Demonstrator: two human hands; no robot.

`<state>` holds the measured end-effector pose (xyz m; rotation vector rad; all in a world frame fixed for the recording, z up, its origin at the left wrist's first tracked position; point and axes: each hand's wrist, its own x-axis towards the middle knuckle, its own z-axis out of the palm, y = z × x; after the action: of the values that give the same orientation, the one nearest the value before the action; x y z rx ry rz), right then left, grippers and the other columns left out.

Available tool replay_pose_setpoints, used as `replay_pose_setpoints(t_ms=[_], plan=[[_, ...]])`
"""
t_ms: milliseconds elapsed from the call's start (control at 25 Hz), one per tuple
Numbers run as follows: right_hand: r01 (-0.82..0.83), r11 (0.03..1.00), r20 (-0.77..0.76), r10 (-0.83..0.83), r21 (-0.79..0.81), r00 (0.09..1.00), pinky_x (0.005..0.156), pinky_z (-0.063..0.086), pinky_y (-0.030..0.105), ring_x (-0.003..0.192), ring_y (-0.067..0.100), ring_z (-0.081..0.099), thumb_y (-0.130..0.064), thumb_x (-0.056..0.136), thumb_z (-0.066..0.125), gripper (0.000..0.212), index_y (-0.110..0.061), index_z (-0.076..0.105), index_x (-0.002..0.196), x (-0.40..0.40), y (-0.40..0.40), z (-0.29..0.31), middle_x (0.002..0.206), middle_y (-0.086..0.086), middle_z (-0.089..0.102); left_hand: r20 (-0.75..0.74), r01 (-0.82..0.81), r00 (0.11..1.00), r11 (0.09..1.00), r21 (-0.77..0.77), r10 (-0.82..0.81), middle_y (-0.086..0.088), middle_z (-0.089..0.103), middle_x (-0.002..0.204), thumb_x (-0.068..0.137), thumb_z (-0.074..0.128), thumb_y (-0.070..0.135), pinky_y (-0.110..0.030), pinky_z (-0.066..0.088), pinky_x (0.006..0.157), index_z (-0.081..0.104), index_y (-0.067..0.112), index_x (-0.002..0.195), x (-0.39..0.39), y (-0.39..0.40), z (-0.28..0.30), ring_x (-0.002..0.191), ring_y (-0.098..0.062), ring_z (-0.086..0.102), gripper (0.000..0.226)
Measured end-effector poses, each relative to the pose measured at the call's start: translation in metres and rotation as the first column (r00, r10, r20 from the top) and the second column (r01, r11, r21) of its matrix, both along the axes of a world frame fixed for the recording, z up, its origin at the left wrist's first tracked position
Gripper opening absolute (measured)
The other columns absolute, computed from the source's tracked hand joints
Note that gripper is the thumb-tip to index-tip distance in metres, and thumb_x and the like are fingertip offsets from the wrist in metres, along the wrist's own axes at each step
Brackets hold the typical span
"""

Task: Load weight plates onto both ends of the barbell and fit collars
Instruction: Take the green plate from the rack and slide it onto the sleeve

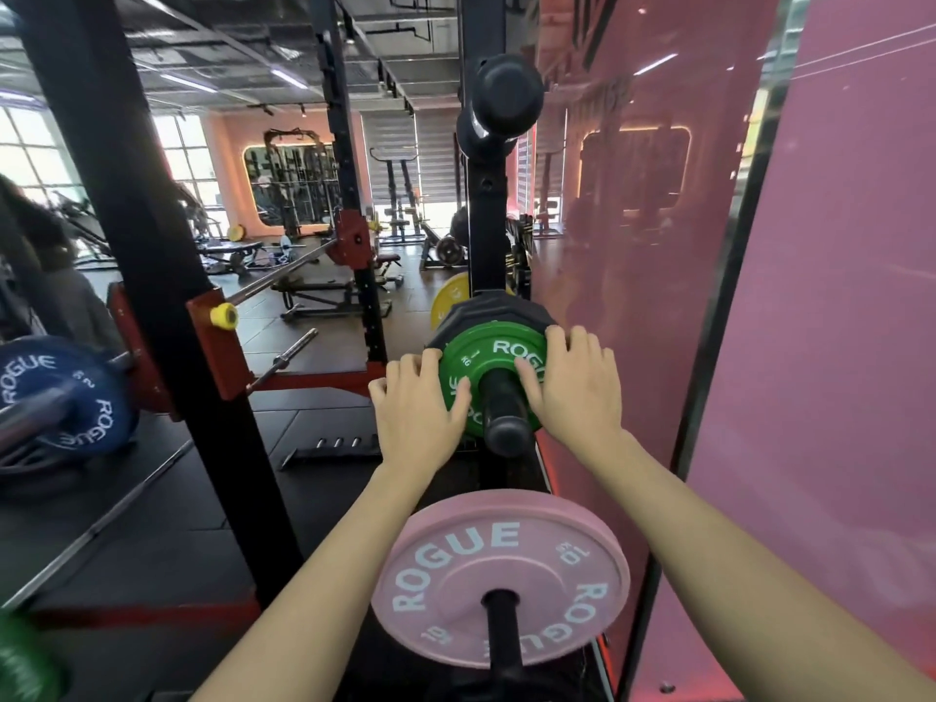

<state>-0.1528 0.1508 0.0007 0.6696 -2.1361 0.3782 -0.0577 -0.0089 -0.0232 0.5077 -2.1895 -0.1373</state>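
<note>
Plainly, room was tight on the right: the pink wall panel (835, 296) stood just beside the storage pegs, and the black rack upright (137, 255) closed in the left side, with open black floor matting (324, 423) between them.

My left hand (418, 412) gripped the left rim of the green plate (489, 367), fingers curled over its edge and thumb lying on its face. My right hand (572, 385) held the right rim the same way, fingers hooked over the top edge, thumb pressed on the face near the hole. The plate sat on a black storage peg (504, 412), whose rounded end stuck out towards me, and black plates (481, 309) lay behind it on that peg.

White lettering on the green plate read "ROGUE" with "1 KG". Below it, nearer to me, a pink plate (501, 575) hung on its own peg, marked "ROGUE" twice and "10". A yellow plate (448, 296) showed behind the stack; I could not read its mark with certainty.

Far left, a blue plate (61, 397) marked "ROGUE" sat on the barbell sleeve (30, 415), blurred at the frame's edge. I could not tell whether a collar was fitted there.
</note>
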Motion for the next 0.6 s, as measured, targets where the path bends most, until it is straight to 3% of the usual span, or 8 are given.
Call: replay_pose_setpoints(t_ms=[200,400,600], plan=[[0.040,0.999,0.086,-0.040,0.006,0.995,0.070,0.033,0.041,0.079,0.031,0.056,-0.052,0.094,0.045,0.048,-0.006,0.054,0.106,0.005,-0.005,0.003,0.092,0.011,0.057,0.066,0.046,0.997,0.997,0.061,-0.050,-0.003,0.058,0.111,0.092,0.051,0.052,-0.043,0.031,0.083,0.050,0.022,0.122,0.006,-0.003,0.003,0.104,-0.026,0.048,0.043],[0.016,1.000,0.178,-0.015,-0.003,0.984,0.072,0.036,0.042,0.080,0.031,0.058,-0.060,0.094,0.039,0.057,-0.007,0.052,0.110,0.006,-0.005,0.014,0.098,0.010,0.058,0.060,0.155,0.983,0.955,0.251,-0.175,-0.002,0.055,0.119,0.090,0.055,0.048,-0.045,0.030,0.090,0.045,0.025,0.124,0.008,-0.003,0.008,0.112,-0.025,0.048,0.041],[-0.044,0.997,0.146,0.052,-0.056,0.988,0.070,0.035,0.041,0.074,0.029,0.058,-0.064,0.094,0.036,0.056,-0.010,0.049,0.106,0.009,0.000,0.009,0.092,0.006,0.057,0.061,0.207,0.971,0.941,0.269,-0.231,0.001,0.053,0.118,0.088,0.057,0.051,-0.042,0.028,0.087,0.044,0.028,0.119,0.016,-0.002,0.012,0.111,-0.022,0.046,0.041]])
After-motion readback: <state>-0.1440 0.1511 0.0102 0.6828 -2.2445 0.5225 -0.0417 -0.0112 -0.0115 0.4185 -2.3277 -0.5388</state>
